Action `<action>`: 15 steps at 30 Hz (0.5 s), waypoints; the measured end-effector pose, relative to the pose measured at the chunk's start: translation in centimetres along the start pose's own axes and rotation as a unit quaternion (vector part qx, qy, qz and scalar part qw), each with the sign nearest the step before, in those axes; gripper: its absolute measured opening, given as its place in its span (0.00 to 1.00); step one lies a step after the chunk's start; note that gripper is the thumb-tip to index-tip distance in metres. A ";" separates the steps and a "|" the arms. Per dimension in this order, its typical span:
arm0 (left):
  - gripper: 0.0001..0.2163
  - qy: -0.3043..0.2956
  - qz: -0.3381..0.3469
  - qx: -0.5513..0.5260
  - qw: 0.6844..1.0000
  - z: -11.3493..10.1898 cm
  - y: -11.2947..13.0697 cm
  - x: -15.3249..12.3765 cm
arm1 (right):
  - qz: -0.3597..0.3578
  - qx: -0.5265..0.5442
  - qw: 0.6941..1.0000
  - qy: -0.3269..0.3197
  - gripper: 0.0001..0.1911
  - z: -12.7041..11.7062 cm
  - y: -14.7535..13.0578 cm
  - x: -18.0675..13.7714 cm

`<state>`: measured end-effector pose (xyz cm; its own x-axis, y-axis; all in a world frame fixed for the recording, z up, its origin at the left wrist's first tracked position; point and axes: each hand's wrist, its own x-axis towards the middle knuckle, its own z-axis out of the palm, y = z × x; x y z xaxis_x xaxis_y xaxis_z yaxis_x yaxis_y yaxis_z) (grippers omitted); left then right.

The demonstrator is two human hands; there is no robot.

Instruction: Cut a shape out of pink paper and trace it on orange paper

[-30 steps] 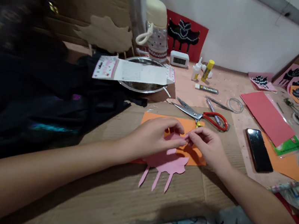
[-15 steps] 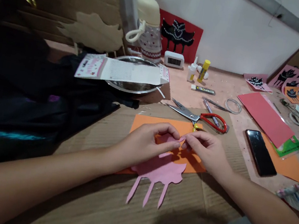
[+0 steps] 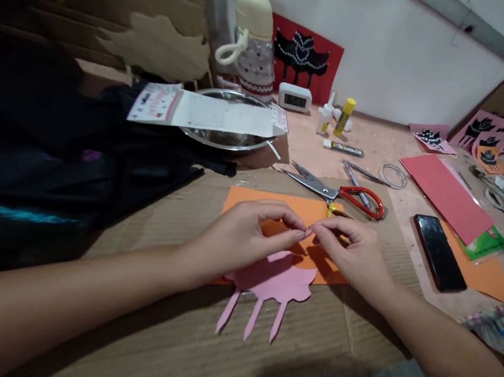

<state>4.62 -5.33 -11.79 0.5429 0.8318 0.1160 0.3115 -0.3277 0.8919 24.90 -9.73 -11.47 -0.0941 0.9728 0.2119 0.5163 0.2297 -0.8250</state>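
Observation:
My left hand [image 3: 265,229] and my right hand [image 3: 351,245] meet fingertip to fingertip, both in a pinch. Whatever is between the fingertips is too small and hidden to make out. Under them lies an orange paper sheet [image 3: 255,198]. A pink paper cutout [image 3: 285,283] with a wavy edge and three pointed strips lies partly on that sheet, its upper left covered by my left hand. Just beyond my right hand lie red-handled scissors [image 3: 319,187], open-bladed, and a smaller yellow-handled tool [image 3: 335,212] partly hidden by my fingers.
Cardboard [image 3: 152,332] covers the work surface. Behind stand a metal bowl [image 3: 225,141] bridged by a printed card [image 3: 225,115], a bottle [image 3: 256,42], a clock [image 3: 294,98], a glue bottle [image 3: 324,118] and a glue stick [image 3: 344,117]. A phone [image 3: 440,253] and red paper [image 3: 446,197] lie right. Dark fabric [image 3: 42,181] fills the left.
The pink paper seen between my fingers and through the gap of my left hand no longer shows there. My fingertips have come closer together. The view has shifted slightly.

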 end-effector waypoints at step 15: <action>0.10 0.015 -0.003 -0.004 1.000 -0.2 0.6 0.1 | -0.026 0.003 0.999 -0.032 0.06 0.0 -0.1 0.2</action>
<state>4.69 -5.35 -11.18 0.5172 0.8469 0.1237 0.3089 -0.3195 0.8958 24.82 -9.61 -11.31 -0.1748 0.9597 0.2200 0.5047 0.2792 -0.8169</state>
